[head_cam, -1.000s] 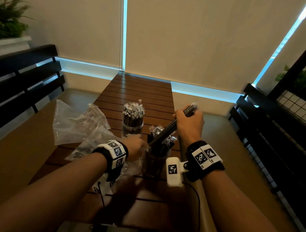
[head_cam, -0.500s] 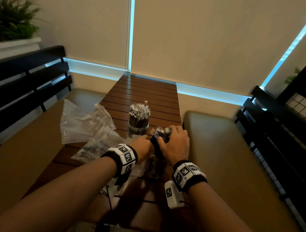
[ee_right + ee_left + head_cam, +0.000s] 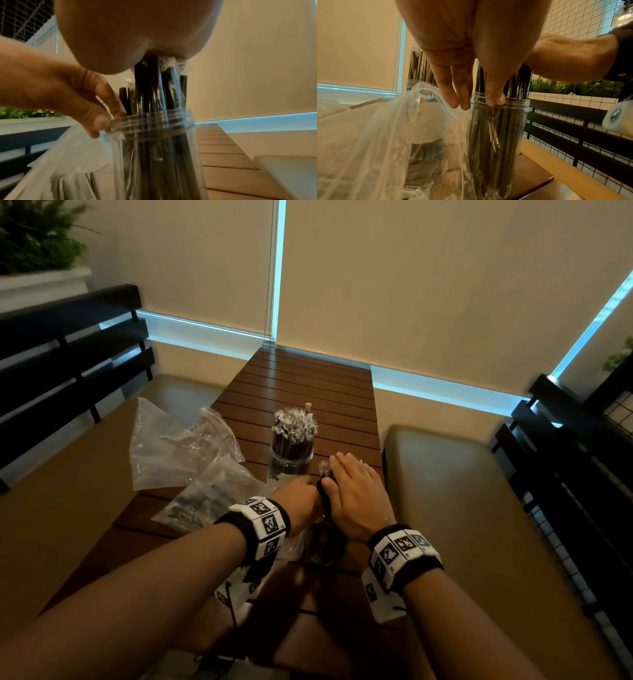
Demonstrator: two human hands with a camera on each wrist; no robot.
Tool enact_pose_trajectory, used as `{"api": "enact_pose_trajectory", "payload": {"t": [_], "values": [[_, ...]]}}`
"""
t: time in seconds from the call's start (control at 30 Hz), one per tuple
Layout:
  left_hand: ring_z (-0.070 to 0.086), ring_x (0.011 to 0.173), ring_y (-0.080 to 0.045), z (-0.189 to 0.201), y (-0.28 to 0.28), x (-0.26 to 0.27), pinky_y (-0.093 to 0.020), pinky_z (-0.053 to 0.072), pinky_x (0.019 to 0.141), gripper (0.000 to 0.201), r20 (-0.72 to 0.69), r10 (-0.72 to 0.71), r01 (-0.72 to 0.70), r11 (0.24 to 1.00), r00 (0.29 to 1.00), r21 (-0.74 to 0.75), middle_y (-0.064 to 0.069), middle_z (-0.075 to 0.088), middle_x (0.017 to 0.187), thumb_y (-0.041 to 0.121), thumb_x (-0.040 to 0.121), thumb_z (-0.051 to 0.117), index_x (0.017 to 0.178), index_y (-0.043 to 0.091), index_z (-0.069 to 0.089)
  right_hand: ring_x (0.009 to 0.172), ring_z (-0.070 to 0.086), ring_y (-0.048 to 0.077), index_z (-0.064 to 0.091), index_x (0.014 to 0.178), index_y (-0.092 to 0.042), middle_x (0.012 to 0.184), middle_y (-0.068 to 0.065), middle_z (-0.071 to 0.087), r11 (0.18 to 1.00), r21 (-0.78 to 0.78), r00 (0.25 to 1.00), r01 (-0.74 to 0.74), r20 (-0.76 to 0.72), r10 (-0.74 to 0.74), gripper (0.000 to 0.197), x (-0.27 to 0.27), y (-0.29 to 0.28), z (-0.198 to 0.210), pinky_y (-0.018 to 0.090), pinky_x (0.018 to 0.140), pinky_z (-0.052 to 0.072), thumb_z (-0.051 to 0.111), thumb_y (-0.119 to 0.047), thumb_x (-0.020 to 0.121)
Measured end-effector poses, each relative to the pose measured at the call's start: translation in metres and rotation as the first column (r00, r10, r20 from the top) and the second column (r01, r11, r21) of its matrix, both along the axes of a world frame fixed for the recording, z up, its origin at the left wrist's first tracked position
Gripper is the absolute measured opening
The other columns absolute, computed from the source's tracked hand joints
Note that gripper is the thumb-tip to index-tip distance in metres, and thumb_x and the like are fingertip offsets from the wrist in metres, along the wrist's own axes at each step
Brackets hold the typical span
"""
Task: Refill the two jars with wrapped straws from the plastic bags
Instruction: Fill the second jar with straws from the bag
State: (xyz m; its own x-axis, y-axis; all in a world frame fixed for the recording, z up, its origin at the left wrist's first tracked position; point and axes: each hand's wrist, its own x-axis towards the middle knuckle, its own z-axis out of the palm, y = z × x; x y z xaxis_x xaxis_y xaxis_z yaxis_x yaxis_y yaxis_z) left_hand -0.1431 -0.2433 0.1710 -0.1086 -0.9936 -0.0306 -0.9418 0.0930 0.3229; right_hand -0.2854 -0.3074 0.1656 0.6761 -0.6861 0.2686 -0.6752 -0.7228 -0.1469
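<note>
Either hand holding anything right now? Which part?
Left hand pinches the clear plastic jar at its threaded rim, thumb inside. Right hand holds nothing: its flat palm presses down on the tops of the black wrapped straws.

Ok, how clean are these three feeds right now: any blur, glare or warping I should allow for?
Head view: dim and warm, window strips glowing blue, edges bowed by the wide lens, hands fairly sharp. Left wrist view: left hand looms large and soft, near jar readable. Right wrist view: right hand a blurred mass on the straws, plastic bag smeared.
</note>
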Motion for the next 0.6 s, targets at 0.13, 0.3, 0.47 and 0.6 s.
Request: {"api": "enact_pose_trajectory", "payload": {"t": [0.13, 0.3, 0.47, 0.6], "values": [[0.053, 0.110, -0.024, 0.002, -0.001, 0.000, -0.032, 0.042, 0.091, 0.027, 0.053, -0.026, 0.026, 1.000, 0.998, 0.008, -0.010, 0.061, 0.118, 0.025, 0.093, 0.060, 0.113, 0.010, 0.071, 0.149, 0.016, 0.019, 0.024, 0.154, -0.016, 0.161, 0.004, 0.022, 0.998, 0.056, 0.999, 0.015, -0.031, -0.013, 0.057, 0.004, -0.003, 0.003, 0.040, 0.122, 0.013, 0.021, -0.041, 0.104], [0.060, 0.101, -0.022, -0.003, 0.002, 0.017, -0.039, 0.052, 0.084, 0.024, 0.053, -0.008, 0.008, 1.000, 0.999, -0.007, 0.001, 0.061, 0.111, 0.021, 0.087, 0.061, 0.110, 0.024, 0.067, 0.149, 0.018, 0.018, 0.022, 0.155, -0.015, 0.161, 0.004, 0.023, 0.995, 0.098, 0.997, 0.008, -0.081, 0.000, 0.057, 0.003, -0.002, -0.006, 0.040, 0.121, 0.015, 0.024, -0.040, 0.103], [0.059, 0.093, -0.023, -0.007, 0.015, 0.036, -0.037, 0.054, 0.074, 0.051, 0.163, 0.290, -0.272, 0.955, 0.943, -0.121, 0.001, 0.044, 0.115, 0.045, 0.078, 0.073, 0.114, 0.022, 0.045, 0.151, 0.009, 0.022, 0.014, 0.157, -0.018, 0.164, 0.006, 0.011, 0.988, 0.143, 0.986, 0.056, -0.161, -0.033, 0.069, 0.009, 0.004, 0.002, 0.045, 0.121, 0.007, 0.020, -0.057, 0.100], [0.061, 0.097, -0.026, -0.017, 0.021, 0.051, -0.038, 0.053, 0.078, 0.062, 0.237, 0.413, -0.420, 0.907, 0.879, -0.023, -0.005, 0.050, 0.118, 0.050, 0.076, 0.072, 0.120, 0.018, 0.042, 0.143, 0.026, 0.029, 0.037, 0.146, -0.025, 0.154, 0.009, 0.032, 0.991, -0.113, 0.993, 0.074, -0.082, -0.083, 0.069, 0.019, 0.026, 0.013, 0.054, 0.116, 0.016, 0.040, -0.064, 0.089]]}}
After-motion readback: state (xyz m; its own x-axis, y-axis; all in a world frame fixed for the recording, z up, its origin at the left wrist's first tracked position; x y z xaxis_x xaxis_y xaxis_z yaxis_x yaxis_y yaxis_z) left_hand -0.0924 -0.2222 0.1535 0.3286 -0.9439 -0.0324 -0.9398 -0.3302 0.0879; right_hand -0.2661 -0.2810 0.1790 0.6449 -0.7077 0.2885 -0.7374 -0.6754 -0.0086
